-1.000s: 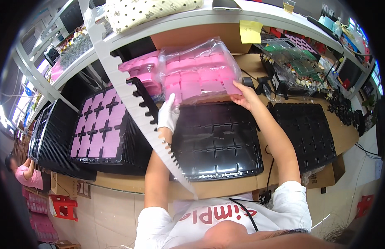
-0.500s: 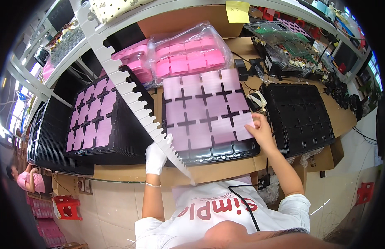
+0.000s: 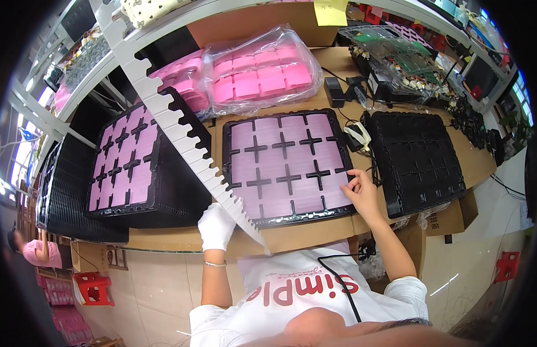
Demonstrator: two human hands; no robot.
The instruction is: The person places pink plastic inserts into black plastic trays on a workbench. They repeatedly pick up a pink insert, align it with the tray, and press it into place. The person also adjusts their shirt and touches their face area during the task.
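A thin pink foam sheet (image 3: 300, 159) with cross-shaped slots lies flat inside a black plastic tray (image 3: 306, 218) in front of me. The tray's raised black crosses poke up through the slots. My right hand (image 3: 363, 195), bare, is at the right rim of the tray, thumb and forefinger apart beside the sheet's edge. Near the tray's lower left corner is my left hand (image 3: 216, 228) in a white glove. A white notched metal upright (image 3: 190, 144) crosses in front of its fingertips, so their grip is hidden.
To the left rises a tall stack of black trays (image 3: 181, 188) topped with pink foam. Another black tray (image 3: 419, 165) lies at the right. Behind are bagged pink foam pieces (image 3: 263, 72), a black adapter (image 3: 334, 92), cables and circuit boards (image 3: 396, 52). A person (image 3: 37, 251) is far left.
The foam sheet has dropped from a raised, tilted position down into the tray. My right hand has let go of its corner. My gloved left hand has shifted slightly.
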